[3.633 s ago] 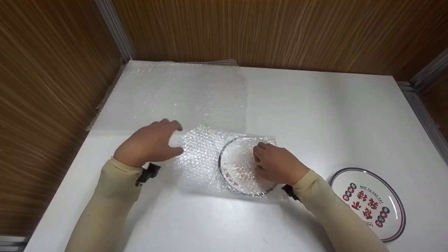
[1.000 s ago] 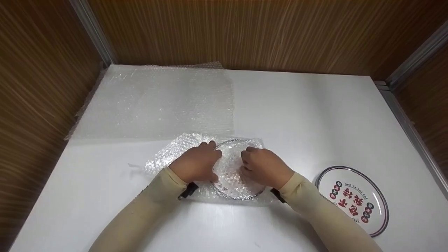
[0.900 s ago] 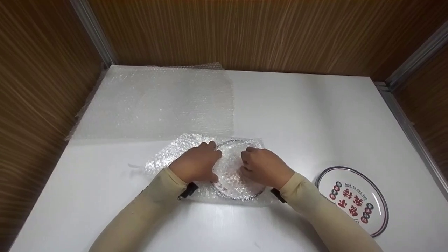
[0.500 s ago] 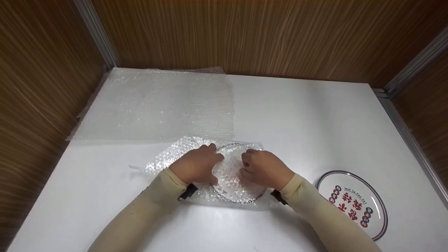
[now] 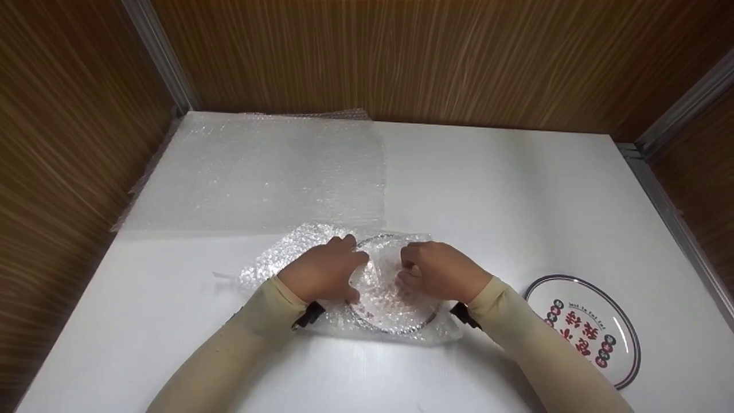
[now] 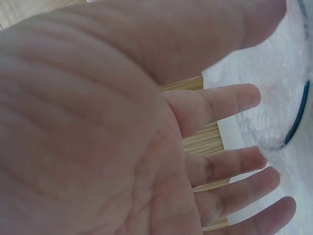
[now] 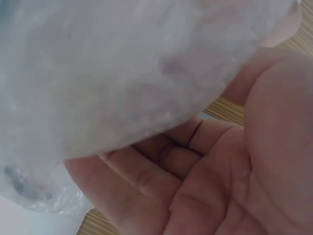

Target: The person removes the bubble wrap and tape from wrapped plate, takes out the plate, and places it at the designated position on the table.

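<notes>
A round plate with a dark rim [image 5: 395, 327] lies under clear bubble wrap [image 5: 301, 244] at the table's near middle. My left hand [image 5: 324, 269] rests over the wrap at the plate's left edge, thumb and fingers apart. The left wrist view shows its fingers [image 6: 234, 100] nearly straight, close to the covered rim. My right hand [image 5: 447, 269] bends its fingers round the folded edge of the bubble wrap and pinches it above the plate's right half. In the right wrist view the wrap [image 7: 122, 78] passes between thumb and curled fingers, hiding part of them.
A second white plate [image 5: 596, 318] with red characters lies at the right, partly behind my right forearm. Flat bubble wrap sheets [image 5: 258, 166] cover the back left of the white table [image 5: 487, 189]. Wood-grain panels [image 5: 401, 57] rise behind and at both sides.
Since the oldest frame my left hand has come right, from the air onto the wrap at the plate. The wrap's left part is pulled in; lately my right hand has shifted slightly right.
</notes>
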`<state>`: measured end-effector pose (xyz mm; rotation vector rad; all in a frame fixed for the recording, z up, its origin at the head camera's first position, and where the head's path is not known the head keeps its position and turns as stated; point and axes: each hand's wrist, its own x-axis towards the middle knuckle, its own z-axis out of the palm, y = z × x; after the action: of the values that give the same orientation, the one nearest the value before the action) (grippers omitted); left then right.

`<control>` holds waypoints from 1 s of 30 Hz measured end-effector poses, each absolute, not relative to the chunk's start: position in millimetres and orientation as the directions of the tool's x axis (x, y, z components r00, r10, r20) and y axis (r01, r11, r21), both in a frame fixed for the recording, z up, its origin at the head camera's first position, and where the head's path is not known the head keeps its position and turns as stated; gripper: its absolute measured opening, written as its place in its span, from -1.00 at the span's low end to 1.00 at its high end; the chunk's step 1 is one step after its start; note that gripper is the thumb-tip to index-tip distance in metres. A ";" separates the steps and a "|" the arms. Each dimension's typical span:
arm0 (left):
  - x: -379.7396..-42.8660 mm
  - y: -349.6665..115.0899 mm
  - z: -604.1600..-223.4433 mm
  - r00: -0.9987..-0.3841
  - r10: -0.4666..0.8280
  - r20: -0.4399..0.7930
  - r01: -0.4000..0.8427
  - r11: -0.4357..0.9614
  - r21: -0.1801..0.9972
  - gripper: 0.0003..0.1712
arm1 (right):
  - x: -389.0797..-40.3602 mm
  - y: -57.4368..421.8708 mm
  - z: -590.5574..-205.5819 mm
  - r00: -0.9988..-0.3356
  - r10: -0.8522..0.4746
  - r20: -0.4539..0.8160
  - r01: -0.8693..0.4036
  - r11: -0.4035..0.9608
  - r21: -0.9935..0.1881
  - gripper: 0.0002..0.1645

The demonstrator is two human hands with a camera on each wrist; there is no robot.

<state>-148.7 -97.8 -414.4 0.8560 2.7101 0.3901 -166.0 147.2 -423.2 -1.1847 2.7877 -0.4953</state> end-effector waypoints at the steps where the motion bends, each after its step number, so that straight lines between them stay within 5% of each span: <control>1: -149.1 -97.1 -414.6 -0.793 0.585 -0.170 0.517 0.794 0.321 -0.45 | -165.7 146.7 -422.7 -0.697 -0.715 0.054 -0.691 0.650 -0.318 -0.83; 10: -146.9 -91.3 -420.9 -0.783 0.600 -0.161 0.543 0.787 0.292 -0.55 | -158.7 142.2 -421.7 -0.668 -0.744 0.020 -0.727 0.646 -0.231 -0.82; 17: -134.7 -78.2 -418.9 -0.844 0.480 -0.239 0.439 0.875 0.205 -0.29 | -155.2 145.1 -423.9 -0.609 -0.793 0.009 -0.781 0.598 -0.182 -0.87; 22: -132.3 -71.7 -417.1 -0.856 0.442 -0.268 0.420 0.897 0.138 -0.14 | -151.8 144.5 -426.2 -0.544 -0.839 0.024 -0.839 0.543 -0.033 -0.91; 30: -134.7 -74.5 -415.5 -0.869 0.433 -0.241 0.416 0.901 0.122 -0.20 | -152.5 132.5 -422.6 -0.630 -0.777 -0.002 -0.773 0.627 -0.100 -0.82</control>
<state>-134.7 -74.5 -415.5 0.6375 2.8035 0.0961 -152.5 132.5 -422.6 -1.3309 2.7923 -0.1382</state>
